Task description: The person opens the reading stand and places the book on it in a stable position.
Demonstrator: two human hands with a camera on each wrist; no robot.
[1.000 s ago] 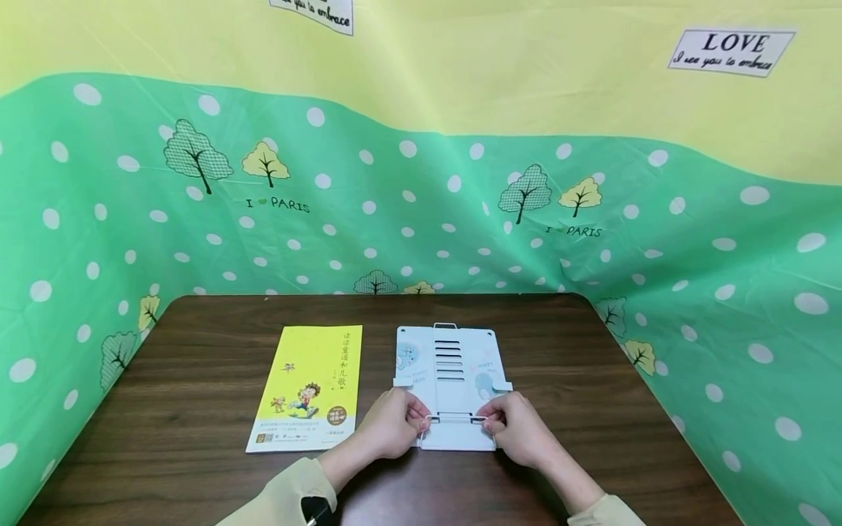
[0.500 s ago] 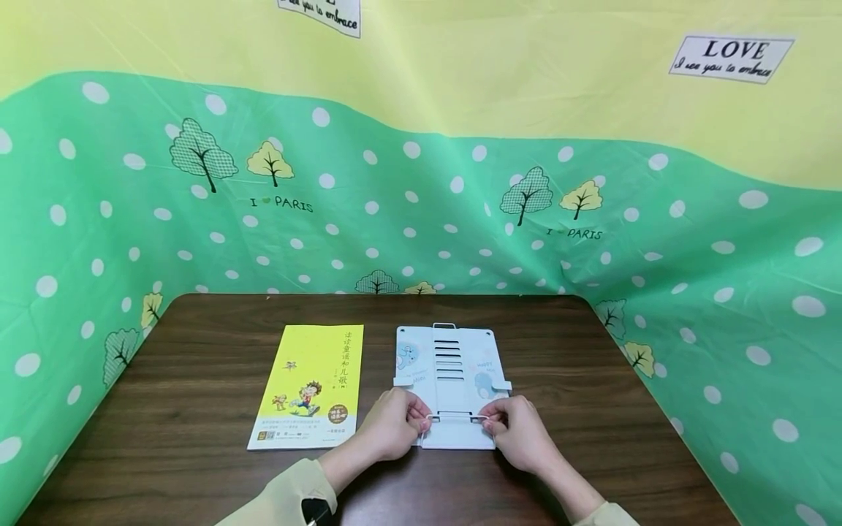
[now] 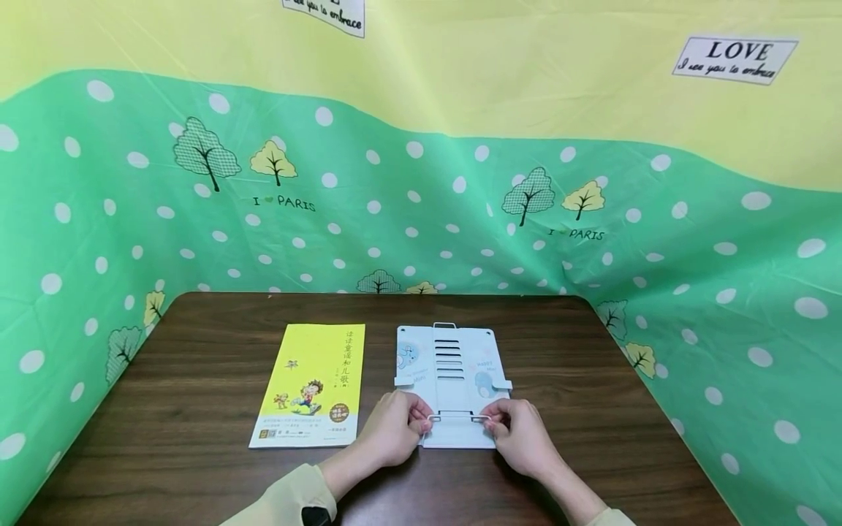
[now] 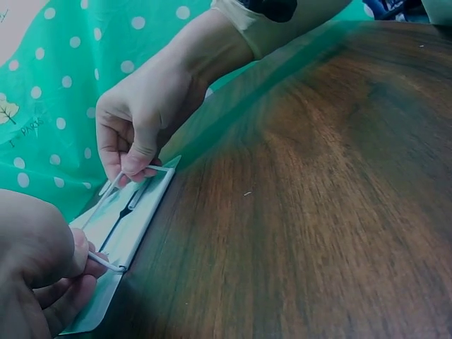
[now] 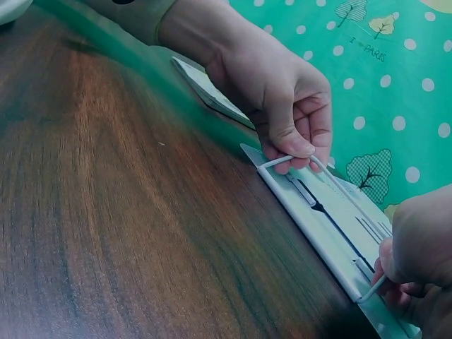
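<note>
A pale blue metal book stand (image 3: 455, 398) with printed cartoon animals and a column of slots lies flat on the table. Near its front edge, my left hand (image 3: 395, 427) pinches the left side of a white wire bracket (image 5: 342, 183) between thumb and fingers. My right hand (image 3: 522, 437) pinches the same bracket on the right. In both wrist views the bracket stands up at an angle from the panel, its ends at the stand's front edge. Small page clips stick out at the stand's sides, just beyond my hands.
To the left of the stand, a yellow children's book (image 3: 316, 365) with a cartoon boy on its cover lies on the dark wooden table (image 3: 197, 409). Green and yellow patterned cloth (image 3: 408, 212) hangs close behind the table and along both sides.
The head view has shifted slightly. Both hands keep their pinch on the wire bracket, and the book stand and book stay in place.
</note>
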